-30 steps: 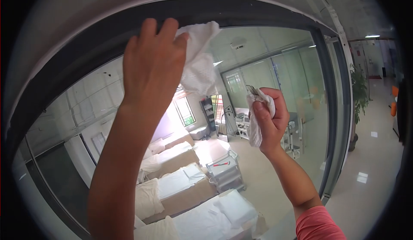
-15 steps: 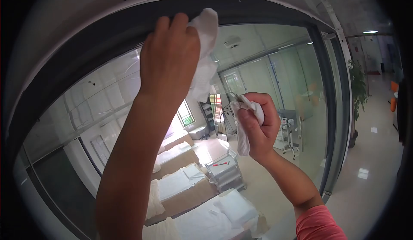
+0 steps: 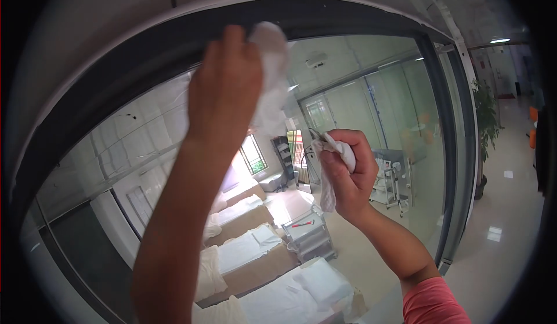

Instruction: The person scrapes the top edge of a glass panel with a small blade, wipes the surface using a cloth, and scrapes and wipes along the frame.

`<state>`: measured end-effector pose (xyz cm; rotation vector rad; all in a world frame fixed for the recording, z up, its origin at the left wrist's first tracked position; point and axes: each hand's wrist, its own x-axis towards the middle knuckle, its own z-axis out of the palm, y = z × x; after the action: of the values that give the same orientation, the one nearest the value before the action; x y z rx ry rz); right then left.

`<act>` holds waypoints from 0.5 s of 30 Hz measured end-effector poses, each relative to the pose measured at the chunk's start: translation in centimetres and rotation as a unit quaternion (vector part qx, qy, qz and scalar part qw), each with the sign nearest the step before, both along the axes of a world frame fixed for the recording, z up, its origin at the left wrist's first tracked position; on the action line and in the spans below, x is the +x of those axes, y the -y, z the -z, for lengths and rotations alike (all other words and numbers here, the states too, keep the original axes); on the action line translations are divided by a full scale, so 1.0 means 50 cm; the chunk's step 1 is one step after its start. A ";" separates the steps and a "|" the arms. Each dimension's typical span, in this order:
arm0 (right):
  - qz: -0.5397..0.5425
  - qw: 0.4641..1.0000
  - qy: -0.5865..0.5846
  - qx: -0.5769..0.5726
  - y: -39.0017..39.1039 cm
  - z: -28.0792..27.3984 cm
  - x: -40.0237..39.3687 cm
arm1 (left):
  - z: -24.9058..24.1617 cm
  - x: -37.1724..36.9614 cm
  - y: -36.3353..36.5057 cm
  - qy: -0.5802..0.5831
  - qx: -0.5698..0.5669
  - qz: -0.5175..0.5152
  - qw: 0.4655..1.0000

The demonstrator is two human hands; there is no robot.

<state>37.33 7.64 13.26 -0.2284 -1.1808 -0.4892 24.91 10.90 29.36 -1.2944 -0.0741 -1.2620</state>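
My left hand (image 3: 226,86) is raised to the dark frame (image 3: 174,37) along the top of a large glass pane (image 3: 348,109). A white cloth (image 3: 271,74) hangs from its closed fingers, somewhat blurred, against the frame and the glass. Lower and to the right, my right hand (image 3: 351,176) is closed around a second white cloth (image 3: 329,185), whose loose end hangs down in front of the glass. Something thin and dark pokes out at the top of this fist, too small to name.
Behind the glass stand several beds with white sheets (image 3: 243,254), a trolley (image 3: 307,234) and a white wheeled stand (image 3: 394,190). On the right, past the dark upright frame (image 3: 449,150), a potted plant (image 3: 484,115) stands in a corridor.
My left hand and its cloth have shifted slightly down and left along the top frame. My right hand has barely moved. The view has tilted a little.
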 end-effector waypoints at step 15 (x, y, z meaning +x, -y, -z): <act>0.001 1.000 -0.015 0.000 -0.005 0.000 -0.002 | 0.003 -0.032 0.005 0.049 0.002 -0.027 0.998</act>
<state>37.25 7.88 13.24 -0.2365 -1.1508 -0.4857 23.29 10.66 29.21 -1.2190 -0.1755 -1.2794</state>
